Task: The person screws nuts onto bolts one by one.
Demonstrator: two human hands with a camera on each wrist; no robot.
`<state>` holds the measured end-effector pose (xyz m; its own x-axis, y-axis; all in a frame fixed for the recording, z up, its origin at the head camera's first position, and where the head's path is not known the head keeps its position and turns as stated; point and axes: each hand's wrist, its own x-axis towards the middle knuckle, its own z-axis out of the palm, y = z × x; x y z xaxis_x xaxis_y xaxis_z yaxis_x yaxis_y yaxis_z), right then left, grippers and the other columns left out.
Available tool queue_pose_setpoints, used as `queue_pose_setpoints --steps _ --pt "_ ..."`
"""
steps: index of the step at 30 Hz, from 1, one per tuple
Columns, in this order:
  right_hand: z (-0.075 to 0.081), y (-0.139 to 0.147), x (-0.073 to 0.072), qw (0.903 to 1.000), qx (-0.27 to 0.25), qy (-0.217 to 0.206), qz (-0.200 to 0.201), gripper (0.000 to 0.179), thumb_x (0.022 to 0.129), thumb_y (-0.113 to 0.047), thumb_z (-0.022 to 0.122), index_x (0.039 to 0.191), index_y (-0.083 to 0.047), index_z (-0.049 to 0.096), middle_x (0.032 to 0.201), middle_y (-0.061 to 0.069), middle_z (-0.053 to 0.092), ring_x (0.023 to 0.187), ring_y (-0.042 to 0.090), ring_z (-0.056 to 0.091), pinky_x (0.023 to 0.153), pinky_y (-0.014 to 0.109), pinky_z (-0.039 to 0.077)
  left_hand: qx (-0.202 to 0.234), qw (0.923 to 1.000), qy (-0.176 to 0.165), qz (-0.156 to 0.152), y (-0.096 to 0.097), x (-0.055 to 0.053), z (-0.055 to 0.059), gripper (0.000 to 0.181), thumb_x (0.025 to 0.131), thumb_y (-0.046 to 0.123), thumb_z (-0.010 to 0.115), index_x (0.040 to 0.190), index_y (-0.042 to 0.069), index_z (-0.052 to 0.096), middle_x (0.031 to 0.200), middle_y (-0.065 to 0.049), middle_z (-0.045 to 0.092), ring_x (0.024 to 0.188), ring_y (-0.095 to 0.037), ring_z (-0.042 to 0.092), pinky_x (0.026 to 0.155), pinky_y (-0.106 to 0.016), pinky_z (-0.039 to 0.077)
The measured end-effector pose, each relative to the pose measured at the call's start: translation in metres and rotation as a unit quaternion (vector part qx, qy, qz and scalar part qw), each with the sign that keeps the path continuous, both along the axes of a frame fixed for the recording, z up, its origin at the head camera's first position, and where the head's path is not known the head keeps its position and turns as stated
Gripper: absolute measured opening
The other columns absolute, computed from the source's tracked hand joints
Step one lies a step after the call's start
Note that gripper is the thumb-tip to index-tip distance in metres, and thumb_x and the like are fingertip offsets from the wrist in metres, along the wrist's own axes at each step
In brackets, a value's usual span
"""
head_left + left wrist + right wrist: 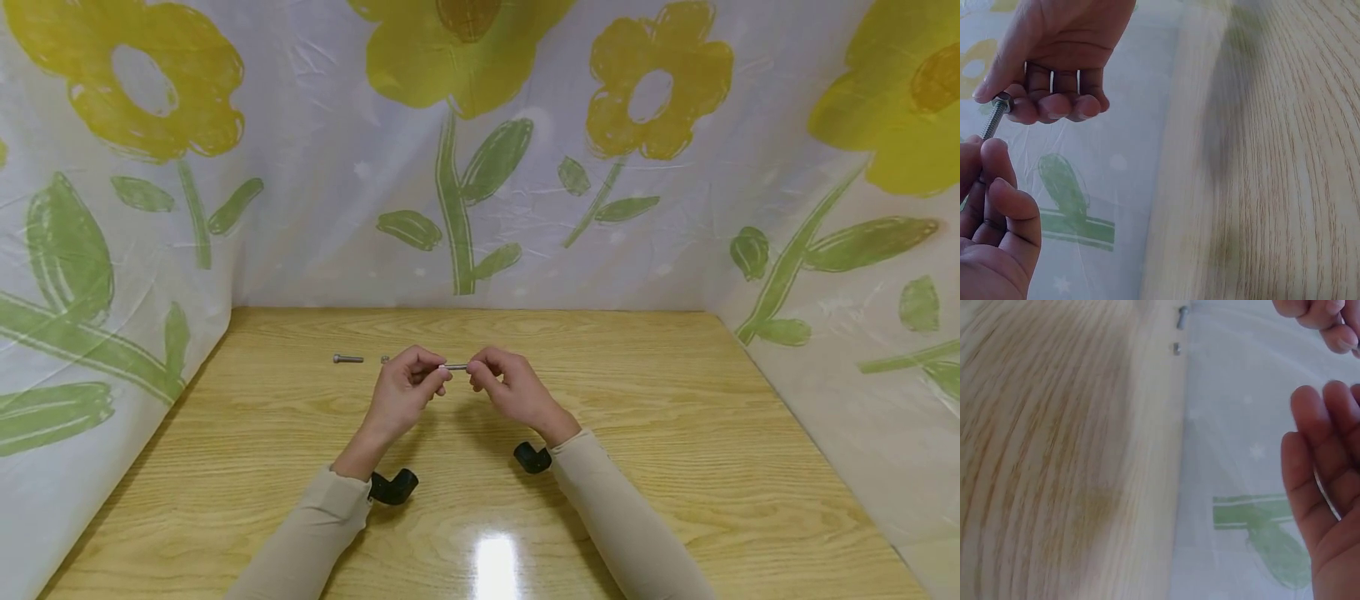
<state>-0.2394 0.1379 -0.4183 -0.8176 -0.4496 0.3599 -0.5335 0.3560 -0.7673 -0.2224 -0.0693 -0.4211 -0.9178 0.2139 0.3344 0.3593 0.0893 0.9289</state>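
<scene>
Above the table, my left hand [397, 396] pinches one end of a silver threaded bolt [455, 367] between thumb and fingertips, hiding that end. Facing it, my right hand [516, 387] has its thumb and index finger at the other end. There, in the left wrist view, a small metal nut [1004, 102] sits around the bolt's shaft, pinched by the right fingertips. The right hand's other fingers are bent in that view. In the right wrist view the held bolt is out of sight.
On the wooden table [637, 400], left of my hands, lie another bolt [348, 359] and a small nut [385, 359]. Black curved wrist mounts [393, 487] show by both sleeves. Flower-print cloth [315, 225] stands around the back and sides.
</scene>
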Motion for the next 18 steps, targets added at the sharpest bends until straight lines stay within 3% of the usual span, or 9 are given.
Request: queue_pose_setpoints --steps 3,6,10,14,18 --pt "0.001 0.0 0.0 1.0 0.005 -0.006 -0.005 0.025 0.103 -0.03 0.044 0.096 -0.015 0.064 0.083 0.002 0.063 0.077 0.029 0.06 0.062 0.033 0.046 0.004 1.0 0.007 -0.003 0.001 0.001 0.001 0.016 0.093 0.008 0.062 0.105 -0.002 0.062 0.09 -0.018 0.067 0.07 -0.026 0.064 0.064 -0.037 0.053" --pt "0.001 0.0 0.0 0.9999 0.002 -0.015 -0.002 0.019 0.101 -0.028 0.051 0.111 -0.014 0.061 0.087 0.001 0.063 0.078 0.027 0.061 0.064 0.036 0.048 0.002 1.0 0.008 0.002 0.001 0.0 0.0 0.016 0.093 0.007 0.062 0.105 -0.003 0.062 0.089 -0.017 0.067 0.072 -0.034 0.063 0.063 -0.034 0.052" --pt "0.002 -0.002 0.001 0.9998 -0.009 -0.011 0.012 0.03 0.095 -0.015 0.061 0.123 -0.01 0.052 0.093 0.003 0.062 0.08 0.019 0.062 0.071 0.041 0.051 0.005 1.0 0.001 0.003 0.0 -0.001 -0.001 0.014 0.092 0.001 0.061 0.105 -0.005 0.061 0.091 -0.023 0.066 0.075 -0.044 0.061 0.062 -0.031 0.051" --pt "0.013 -0.005 0.009 0.9995 -0.015 0.003 0.026 0.019 0.096 -0.004 0.057 0.115 0.0 0.053 0.092 0.012 0.061 0.079 0.023 0.063 0.072 0.042 0.051 0.004 1.0 -0.004 -0.001 0.0 -0.001 -0.001 0.014 0.092 -0.001 0.06 0.105 -0.006 0.061 0.092 -0.027 0.065 0.076 -0.043 0.061 0.064 -0.038 0.052" --pt "0.031 -0.007 0.021 0.9997 0.003 -0.005 0.023 0.012 0.1 -0.007 0.05 0.101 0.001 0.059 0.09 0.016 0.062 0.08 0.029 0.063 0.069 0.038 0.05 0.005 1.0 0.006 0.002 0.0 -0.001 -0.001 0.013 0.092 0.004 0.062 0.105 -0.001 0.062 0.091 -0.023 0.066 0.073 -0.033 0.064 0.063 -0.038 0.052"
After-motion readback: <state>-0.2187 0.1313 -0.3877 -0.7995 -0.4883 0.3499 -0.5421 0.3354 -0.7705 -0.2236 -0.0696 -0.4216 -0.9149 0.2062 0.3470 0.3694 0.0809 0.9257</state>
